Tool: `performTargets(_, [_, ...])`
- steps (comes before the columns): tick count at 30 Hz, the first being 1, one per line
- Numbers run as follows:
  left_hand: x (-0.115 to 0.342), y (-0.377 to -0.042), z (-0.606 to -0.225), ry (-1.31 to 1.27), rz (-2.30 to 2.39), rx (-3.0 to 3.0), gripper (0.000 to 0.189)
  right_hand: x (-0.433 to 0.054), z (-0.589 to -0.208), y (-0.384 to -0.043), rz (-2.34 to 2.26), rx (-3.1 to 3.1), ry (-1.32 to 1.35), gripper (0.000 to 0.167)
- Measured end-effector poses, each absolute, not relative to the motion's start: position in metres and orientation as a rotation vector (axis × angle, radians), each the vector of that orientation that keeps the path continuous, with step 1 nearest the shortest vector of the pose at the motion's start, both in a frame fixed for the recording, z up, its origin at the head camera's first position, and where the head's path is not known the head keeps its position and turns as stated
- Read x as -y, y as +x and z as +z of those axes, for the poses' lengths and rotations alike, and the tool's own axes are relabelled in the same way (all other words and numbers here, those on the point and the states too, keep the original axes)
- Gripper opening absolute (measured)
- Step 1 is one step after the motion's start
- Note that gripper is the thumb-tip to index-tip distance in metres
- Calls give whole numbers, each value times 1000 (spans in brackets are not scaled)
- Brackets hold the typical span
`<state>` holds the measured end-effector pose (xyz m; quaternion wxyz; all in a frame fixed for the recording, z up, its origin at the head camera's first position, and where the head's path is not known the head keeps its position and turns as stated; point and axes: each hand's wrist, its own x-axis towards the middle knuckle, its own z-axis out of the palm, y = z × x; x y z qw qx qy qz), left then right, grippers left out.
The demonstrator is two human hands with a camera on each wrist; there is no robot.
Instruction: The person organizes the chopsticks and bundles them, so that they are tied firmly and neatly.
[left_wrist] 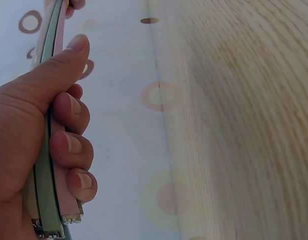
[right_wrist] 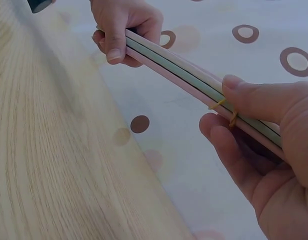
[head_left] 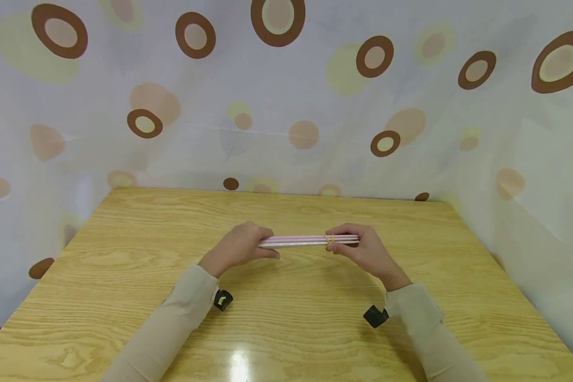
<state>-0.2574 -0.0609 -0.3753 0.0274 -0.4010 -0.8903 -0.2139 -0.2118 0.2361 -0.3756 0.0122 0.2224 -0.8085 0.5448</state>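
Note:
A bundle of slim chopsticks (head_left: 296, 241) in pink, pale green and cream is held level above the wooden table, between both hands. My left hand (head_left: 241, 245) grips one end; in the left wrist view its fingers (left_wrist: 71, 150) curl round the sticks, whose shiny tips stick out below the palm. Near the other end, a yellow rubber band (right_wrist: 233, 119) goes round the bundle. My right hand (head_left: 363, 249) pinches the bundle there, thumb (right_wrist: 259, 97) on one side and fingers on the other, right beside the band. The right palm partly hides that end.
Under the hands lies a wood-grain table (head_left: 286, 318). A white cloth with brown and beige circles (head_left: 267, 143) hangs behind it and along both sides. Small black wrist cameras (head_left: 375, 317) stick out beneath the sleeves.

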Motion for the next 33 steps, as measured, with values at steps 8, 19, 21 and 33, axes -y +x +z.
performTargets(8, [63, -256, -372, -1220, -733, 2781, 26, -240, -373, -213, 1654, 2513, 794, 32])
performTargets(19, [65, -257, -370, -1210, -714, 2788, 28, -246, -372, -215, 1661, 2440, 909, 18])
performTargets(21, [65, -257, -370, -1212, -714, 2790, 28, -245, -372, -215, 1638, 2457, 900, 18])
performTargets(33, [62, -259, -372, -1255, -709, 2789, 26, -242, -374, -212, 1520, 2519, 792, 18])
